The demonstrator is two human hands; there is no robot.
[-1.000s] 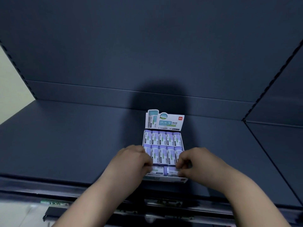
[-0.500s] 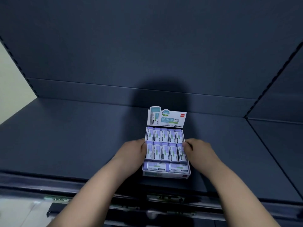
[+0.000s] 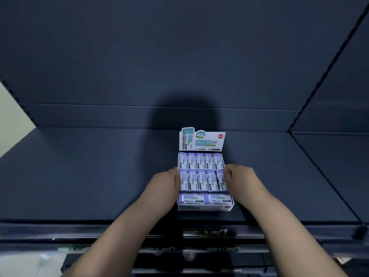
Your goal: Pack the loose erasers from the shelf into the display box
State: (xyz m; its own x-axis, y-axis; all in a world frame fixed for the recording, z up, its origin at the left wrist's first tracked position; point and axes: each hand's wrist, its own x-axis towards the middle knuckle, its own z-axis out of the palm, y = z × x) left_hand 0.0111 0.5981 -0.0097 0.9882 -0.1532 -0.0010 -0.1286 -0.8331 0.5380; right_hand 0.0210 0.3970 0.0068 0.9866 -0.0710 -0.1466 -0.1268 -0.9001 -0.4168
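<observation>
A white display box (image 3: 205,207) with an upright printed header card (image 3: 202,141) stands on the dark blue shelf (image 3: 89,172). It is filled with purple-and-white erasers (image 3: 201,170): two rows standing side by side and two lying flat along the front. My left hand (image 3: 165,184) holds the box's left side, thumb on the rim by the second row. My right hand (image 3: 239,180) holds the right side, with its fingers curled at the edge of that row. No loose erasers show on the shelf.
The shelf's back panel (image 3: 179,56) rises behind the box. A dark front rail (image 3: 179,232) with a price strip runs below. A second shelf bay (image 3: 335,166) adjoins on the right, and a pale wall (image 3: 12,120) shows at far left.
Both hands left the front row of erasers and moved back along the box's sides to the second row. The box sits slightly farther back on the shelf.
</observation>
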